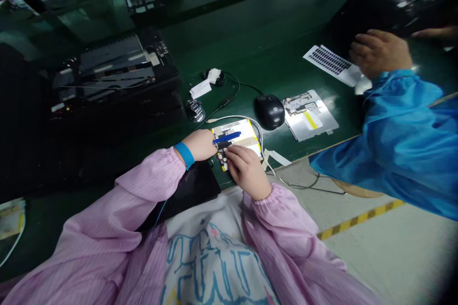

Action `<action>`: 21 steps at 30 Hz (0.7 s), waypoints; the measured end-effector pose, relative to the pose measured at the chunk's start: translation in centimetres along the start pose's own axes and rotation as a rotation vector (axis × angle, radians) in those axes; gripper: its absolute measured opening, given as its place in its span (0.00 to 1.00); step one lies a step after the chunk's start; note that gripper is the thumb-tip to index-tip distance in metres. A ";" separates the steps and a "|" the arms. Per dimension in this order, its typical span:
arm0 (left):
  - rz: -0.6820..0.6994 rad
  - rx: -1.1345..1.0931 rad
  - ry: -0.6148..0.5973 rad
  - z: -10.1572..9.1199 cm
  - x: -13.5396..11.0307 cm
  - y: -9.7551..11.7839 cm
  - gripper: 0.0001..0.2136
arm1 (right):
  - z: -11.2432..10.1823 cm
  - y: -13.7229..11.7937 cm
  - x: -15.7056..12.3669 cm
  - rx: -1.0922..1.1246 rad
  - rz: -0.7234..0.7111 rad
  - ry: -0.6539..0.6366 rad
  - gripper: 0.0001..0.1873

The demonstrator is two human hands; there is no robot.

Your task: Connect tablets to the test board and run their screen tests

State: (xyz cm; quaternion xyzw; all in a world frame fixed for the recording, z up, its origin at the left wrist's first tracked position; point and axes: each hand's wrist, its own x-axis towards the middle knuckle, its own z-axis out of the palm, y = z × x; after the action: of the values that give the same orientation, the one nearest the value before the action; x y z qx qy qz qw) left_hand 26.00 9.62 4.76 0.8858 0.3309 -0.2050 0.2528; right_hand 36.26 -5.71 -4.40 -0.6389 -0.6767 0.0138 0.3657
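Observation:
A small open device (239,139) with a yellow-edged board and metal shielding lies on the green bench near its front edge. My left hand (201,145), with a blue wrist strap, is closed round a blue-handled tool (227,137) that points across the device. My right hand (245,167) rests on the device's near edge with its fingers curled, pressing on it. A black flat panel (189,189) lies under my left forearm.
A black mouse (269,110) and a silver back cover (309,114) lie right of the device. A co-worker in a blue sleeve (400,138) has a hand (379,51) on a black panel at the far right. Stacked black trays (114,74) stand at the left.

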 end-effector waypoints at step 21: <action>-0.017 -0.119 0.193 -0.3 -1.0 -0.5 0.11 | -0.1 -2.3 0.7 -0.183 0.109 -0.195 0.20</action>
State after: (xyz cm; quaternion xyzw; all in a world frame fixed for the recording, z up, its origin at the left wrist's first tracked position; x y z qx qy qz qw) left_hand 25.00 9.65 5.33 0.8820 0.3729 -0.1008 0.2701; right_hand 34.43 -5.53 -2.87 -0.7011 -0.6717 0.0340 0.2369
